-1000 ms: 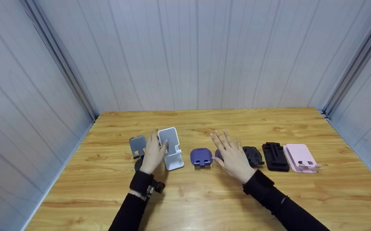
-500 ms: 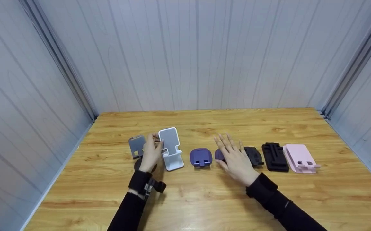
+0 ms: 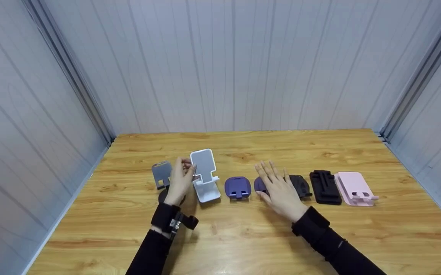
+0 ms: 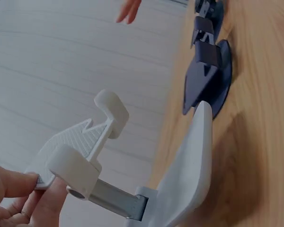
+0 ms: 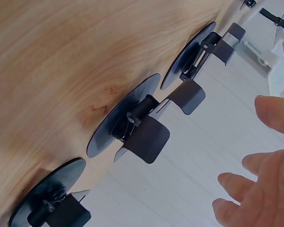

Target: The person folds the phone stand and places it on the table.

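A white phone stand with a grey back pad point(image 3: 204, 164) stands left of centre. My left hand point(image 3: 180, 183) pinches the left edge of its upper plate between thumb and fingers. In the left wrist view the stand's plate point(image 4: 78, 146) is raised on its metal arm point(image 4: 116, 198), above the white base point(image 4: 184, 175). My right hand point(image 3: 281, 195), fingers straight and spread, hovers over a purple phone stand point(image 3: 259, 185) and partly hides it and a black round one point(image 3: 301, 186). Another purple phone stand point(image 3: 238, 187) sits between the hands.
Left of my left hand stands a grey phone stand point(image 3: 162, 173) on a dark round base, partly covered by the hand. Toward the right lie a black folded stand point(image 3: 325, 187) and a pink one point(image 3: 355, 188). White panel walls point(image 3: 220, 68) enclose the wooden table point(image 3: 224, 240).
My left hand has gone from extended fingers over the white stand to pinching its edge, and the upper plate has tilted up slightly. My right hand shifted a little toward me and right.
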A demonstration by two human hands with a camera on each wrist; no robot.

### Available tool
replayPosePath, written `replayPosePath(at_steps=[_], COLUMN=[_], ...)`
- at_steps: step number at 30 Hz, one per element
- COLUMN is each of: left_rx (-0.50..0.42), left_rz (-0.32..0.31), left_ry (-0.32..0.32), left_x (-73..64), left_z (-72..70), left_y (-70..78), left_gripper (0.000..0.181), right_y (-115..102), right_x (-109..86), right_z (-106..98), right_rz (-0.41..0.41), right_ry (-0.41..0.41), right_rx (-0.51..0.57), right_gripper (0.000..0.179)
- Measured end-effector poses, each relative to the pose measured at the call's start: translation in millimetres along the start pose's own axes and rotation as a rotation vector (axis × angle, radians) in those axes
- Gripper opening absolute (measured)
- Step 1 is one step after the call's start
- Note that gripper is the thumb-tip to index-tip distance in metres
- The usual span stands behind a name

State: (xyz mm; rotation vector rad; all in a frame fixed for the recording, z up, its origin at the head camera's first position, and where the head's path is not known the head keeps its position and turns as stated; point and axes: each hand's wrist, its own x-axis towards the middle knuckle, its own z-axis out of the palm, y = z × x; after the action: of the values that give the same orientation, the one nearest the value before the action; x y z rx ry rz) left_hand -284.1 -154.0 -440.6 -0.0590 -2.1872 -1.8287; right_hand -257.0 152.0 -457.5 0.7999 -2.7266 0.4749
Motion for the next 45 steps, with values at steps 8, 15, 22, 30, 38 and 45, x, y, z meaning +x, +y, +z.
replayPosePath(at_steps=[8,15,22,30,38,45], left_rx=[-0.067,-0.132,-0.130,-0.112,-0.120,-0.085], left_rz=[0.071,0.135,0.170,0.238,0.299,0.310], left_ry=[-0.066,-0.155,-0.208,-0.239,-0.257,-0.284], left_x=[-9.7,-16.0,-17.9,-19.3,-21.3,-16.5], left_z=[13.1,32.7,52.0,74.3,93.6,95.5], left_y=[25.2,43.7,53.1,59.1,60.9,60.4], left_gripper=[0.012,0.012,0.012,0.011,0.011,0.021], right_y=[0.0,-0.8,4.5,13.9,18.6,23.8], right_x=[3.2,8.4,15.2,14.9,11.3,6.7], right_z=[-0.9,-3.3,-5.7,-4.3,5.2,5.3], right_rz=[0.007,0.049,0.133,0.337,0.355,0.384], right_ry=[-0.051,-0.079,-0.095,-0.295,-0.202,-0.233], right_rx=[0.043,0.281,0.556,1.274,1.353,1.415], right_gripper=[0.068,0.064,0.055,0.055,0.047,0.044])
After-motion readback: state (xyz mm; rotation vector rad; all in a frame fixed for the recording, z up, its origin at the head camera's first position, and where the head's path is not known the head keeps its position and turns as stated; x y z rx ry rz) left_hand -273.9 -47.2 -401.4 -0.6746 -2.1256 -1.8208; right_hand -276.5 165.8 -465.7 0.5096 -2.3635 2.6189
